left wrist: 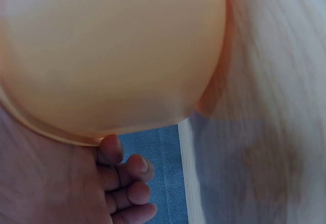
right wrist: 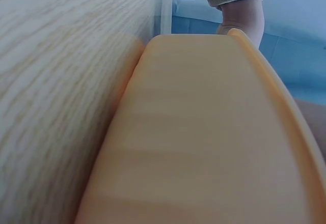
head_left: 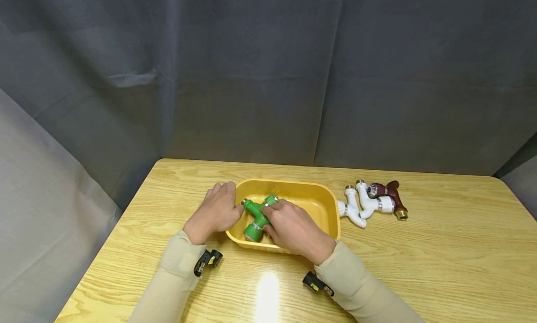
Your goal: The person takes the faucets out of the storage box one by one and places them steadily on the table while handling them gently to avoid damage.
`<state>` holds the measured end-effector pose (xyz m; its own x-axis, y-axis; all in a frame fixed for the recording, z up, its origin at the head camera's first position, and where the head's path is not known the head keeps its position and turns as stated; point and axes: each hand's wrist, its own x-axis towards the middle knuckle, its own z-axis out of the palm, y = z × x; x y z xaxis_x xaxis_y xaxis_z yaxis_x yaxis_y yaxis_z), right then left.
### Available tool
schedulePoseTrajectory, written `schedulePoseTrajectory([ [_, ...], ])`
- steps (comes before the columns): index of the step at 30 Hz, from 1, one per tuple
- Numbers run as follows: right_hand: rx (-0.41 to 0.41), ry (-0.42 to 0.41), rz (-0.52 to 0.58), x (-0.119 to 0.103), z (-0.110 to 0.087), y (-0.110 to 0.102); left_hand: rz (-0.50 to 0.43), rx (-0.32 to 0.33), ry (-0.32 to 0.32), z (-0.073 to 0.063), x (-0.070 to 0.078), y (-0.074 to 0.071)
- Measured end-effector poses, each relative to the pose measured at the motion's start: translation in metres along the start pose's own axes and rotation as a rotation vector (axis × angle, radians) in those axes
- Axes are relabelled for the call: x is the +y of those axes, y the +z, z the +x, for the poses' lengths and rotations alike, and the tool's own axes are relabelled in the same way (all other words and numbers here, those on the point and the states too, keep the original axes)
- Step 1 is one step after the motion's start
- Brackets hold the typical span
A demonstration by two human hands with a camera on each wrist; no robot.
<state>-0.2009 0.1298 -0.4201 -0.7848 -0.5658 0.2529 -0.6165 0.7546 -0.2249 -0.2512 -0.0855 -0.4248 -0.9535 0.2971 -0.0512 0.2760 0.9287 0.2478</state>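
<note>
A yellow plastic tub [head_left: 293,185] stands on the table. At its left end my left hand [head_left: 218,209] grips the rim, with the fingers curled on the outer side in the left wrist view. My right hand [head_left: 293,227] reaches over the near wall and holds a green plastic tap [head_left: 257,213] inside the tub; the hand covers part of it. The tap's ribbed handle points toward me. Another green ribbed knob [head_left: 271,200] shows just beyond the fingers. In the right wrist view the tub's outer wall [right wrist: 204,127] hides the right hand's fingers.
To the right of the tub lie two white taps [head_left: 354,209] [head_left: 369,202] and a dark red tap [head_left: 393,196], close together. The wooden table [head_left: 440,257] ends at a grey curtain [head_left: 251,104] at the back.
</note>
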Motion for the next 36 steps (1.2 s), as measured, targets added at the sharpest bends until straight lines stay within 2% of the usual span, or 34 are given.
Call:
schedulePoseTrajectory([
  [36,0.022,-0.023,-0.021,-0.0009,-0.0016,-0.0031,-0.010,0.002,0.008,0.0009,-0.0020,0.0029],
])
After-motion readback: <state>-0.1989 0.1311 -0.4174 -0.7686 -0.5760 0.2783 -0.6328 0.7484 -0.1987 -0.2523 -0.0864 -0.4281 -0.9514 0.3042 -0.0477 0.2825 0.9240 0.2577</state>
